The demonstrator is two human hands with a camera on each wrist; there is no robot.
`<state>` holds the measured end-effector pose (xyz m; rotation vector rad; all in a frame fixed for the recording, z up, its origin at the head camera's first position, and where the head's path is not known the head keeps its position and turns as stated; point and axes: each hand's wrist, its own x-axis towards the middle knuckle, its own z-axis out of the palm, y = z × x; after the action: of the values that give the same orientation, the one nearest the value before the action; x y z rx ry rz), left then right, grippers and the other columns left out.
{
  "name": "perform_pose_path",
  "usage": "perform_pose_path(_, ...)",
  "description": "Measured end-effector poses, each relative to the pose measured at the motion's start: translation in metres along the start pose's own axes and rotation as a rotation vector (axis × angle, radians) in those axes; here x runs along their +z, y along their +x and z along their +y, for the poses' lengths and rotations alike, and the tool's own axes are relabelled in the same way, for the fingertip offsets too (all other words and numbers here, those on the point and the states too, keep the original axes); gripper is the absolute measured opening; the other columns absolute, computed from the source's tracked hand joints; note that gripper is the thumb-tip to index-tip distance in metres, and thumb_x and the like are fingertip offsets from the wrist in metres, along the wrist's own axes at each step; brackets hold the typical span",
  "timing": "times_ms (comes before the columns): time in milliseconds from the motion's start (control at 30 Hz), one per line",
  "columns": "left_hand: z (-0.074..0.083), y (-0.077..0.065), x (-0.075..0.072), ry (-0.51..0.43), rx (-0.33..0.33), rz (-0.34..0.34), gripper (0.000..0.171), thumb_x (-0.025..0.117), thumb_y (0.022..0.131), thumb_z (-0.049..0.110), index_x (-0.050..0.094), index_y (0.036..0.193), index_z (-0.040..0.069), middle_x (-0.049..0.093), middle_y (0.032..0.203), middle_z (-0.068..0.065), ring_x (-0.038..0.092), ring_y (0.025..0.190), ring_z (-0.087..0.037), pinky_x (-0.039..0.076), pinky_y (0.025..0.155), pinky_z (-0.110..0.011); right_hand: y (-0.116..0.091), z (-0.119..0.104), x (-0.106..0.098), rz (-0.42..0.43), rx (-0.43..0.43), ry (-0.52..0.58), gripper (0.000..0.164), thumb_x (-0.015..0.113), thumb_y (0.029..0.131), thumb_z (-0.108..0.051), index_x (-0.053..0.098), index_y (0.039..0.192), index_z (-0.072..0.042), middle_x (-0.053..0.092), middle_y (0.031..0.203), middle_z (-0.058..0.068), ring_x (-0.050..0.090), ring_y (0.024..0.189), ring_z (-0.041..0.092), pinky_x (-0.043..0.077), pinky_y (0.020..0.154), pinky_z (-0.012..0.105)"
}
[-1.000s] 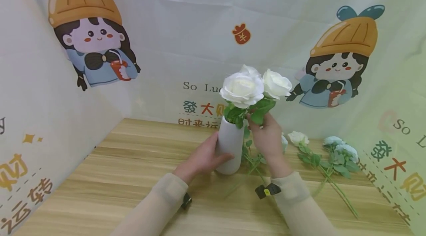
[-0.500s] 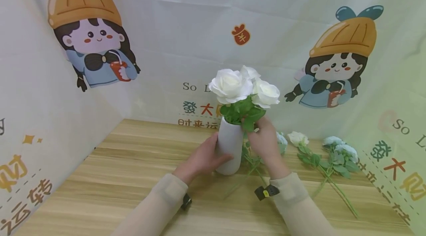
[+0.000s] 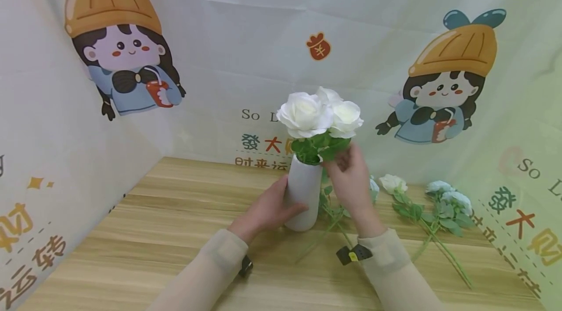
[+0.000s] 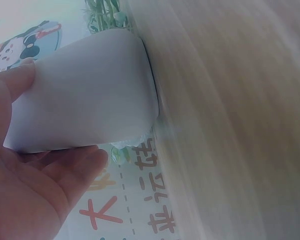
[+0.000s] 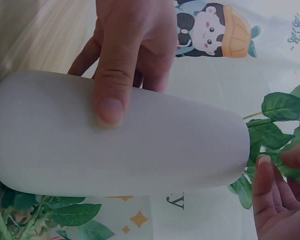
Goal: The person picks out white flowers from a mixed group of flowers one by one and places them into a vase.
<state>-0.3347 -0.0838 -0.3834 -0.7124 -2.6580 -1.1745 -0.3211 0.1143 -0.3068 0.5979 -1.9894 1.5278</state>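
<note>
A tall white vase [image 3: 304, 194] stands upright on the wooden table. My left hand [image 3: 269, 206] holds its side, the thumb lying across the front; in the right wrist view this left hand [image 5: 134, 55] grips it from above. Out of its mouth rise several white artificial roses [image 3: 305, 115] with green leaves [image 5: 285, 106]. My right hand [image 3: 351, 179] is at the mouth's right side, fingers bent among the leaves under the right-hand rose [image 3: 345, 118]. In the right wrist view, thumb and finger of this hand [image 5: 285, 200] show a gap with leaf behind; whether they pinch a stem is unclear.
Right of the vase lie a white rose [image 3: 393, 183] and pale blue flowers [image 3: 456, 201] with long crossing stems. More green stems [image 3: 335, 216] lie beside the vase, partly behind my right hand. A printed cloth [image 3: 246, 57] hangs around the table's back and sides.
The roses have shifted left and drawn closer together over the vase. My right hand moved a little left, then slightly back right and up. My left hand keeps its hold on the vase.
</note>
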Motion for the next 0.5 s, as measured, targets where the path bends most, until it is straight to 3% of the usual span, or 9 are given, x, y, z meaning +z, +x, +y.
perform_pose_path(100,-0.0002,0.0001,0.0,-0.006,-0.004,-0.005,0.08,0.077,0.087,0.039,0.034,0.145,0.006,0.053,0.131,-0.01,0.054,0.112,-0.02,0.05,0.095,-0.045,-0.0004,-0.0018,-0.0002,-0.022,-0.035,0.008,0.033,0.064,0.096,-0.009,0.052,0.127,-0.003,0.067,0.105,0.01,0.065,0.087,0.024,0.057,0.067,0.025)
perform_pose_path(200,-0.0012,0.0003,0.0,-0.011,0.0,-0.006,0.079,0.077,0.088,0.04,0.034,0.146,0.006,0.052,0.131,-0.009,0.053,0.113,-0.02,0.049,0.095,-0.045,-0.0001,-0.0026,0.0001,-0.07,-0.071,-0.081,0.034,0.062,0.098,-0.011,0.055,0.13,-0.003,0.066,0.113,0.01,0.062,0.095,0.021,0.056,0.073,0.033)
perform_pose_path(367,-0.0029,0.0009,0.0001,-0.021,0.016,-0.004,0.078,0.076,0.088,0.04,0.034,0.146,0.009,0.052,0.131,-0.007,0.053,0.113,-0.018,0.049,0.096,-0.044,-0.0006,-0.0031,0.0004,-0.189,-0.124,-0.258,0.05,0.061,0.1,-0.021,0.046,0.143,-0.001,0.05,0.137,0.014,0.047,0.117,0.025,0.046,0.092,0.052)
perform_pose_path(500,-0.0026,0.0005,-0.0003,-0.014,0.045,0.0,0.076,0.075,0.089,0.039,0.035,0.146,0.008,0.053,0.13,-0.007,0.053,0.112,-0.017,0.049,0.096,-0.044,-0.0004,-0.001,0.002,-0.275,-0.183,-0.341,0.06,0.059,0.099,-0.029,0.039,0.147,0.0,0.044,0.144,0.015,0.036,0.129,0.031,0.032,0.104,0.06)
